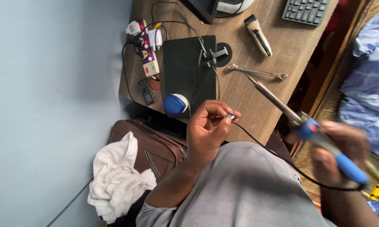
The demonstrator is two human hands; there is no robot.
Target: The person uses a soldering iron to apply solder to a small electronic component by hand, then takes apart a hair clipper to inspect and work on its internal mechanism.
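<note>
Blue-handled soldering iron (307, 126) gripped in the right hand (345, 151), fingers wrapped shut round the handle, metal tip pointing up toward the wrench (256, 72) on the wooden desk (248, 101). Small metal plug (230, 115) pinched between thumb and fingertips of the left hand (206, 130), other fingers curled in, hand raised over the desk's near edge. Thin black cable (273, 153) trailing from the plug down across the grey shirt (244, 189) toward the right hand. Iron's tip well apart from the plug, up and to the right of it. Behind the left hand: round blue and white tub (176, 104) just beside a black pad (185, 71), small remote (146, 91), power strip (146, 50) with plugs. Farther off: hair clipper (259, 35), keyboard (305, 10). Below the desk: brown bag (151, 147) with a white cloth (115, 180) on it.
</note>
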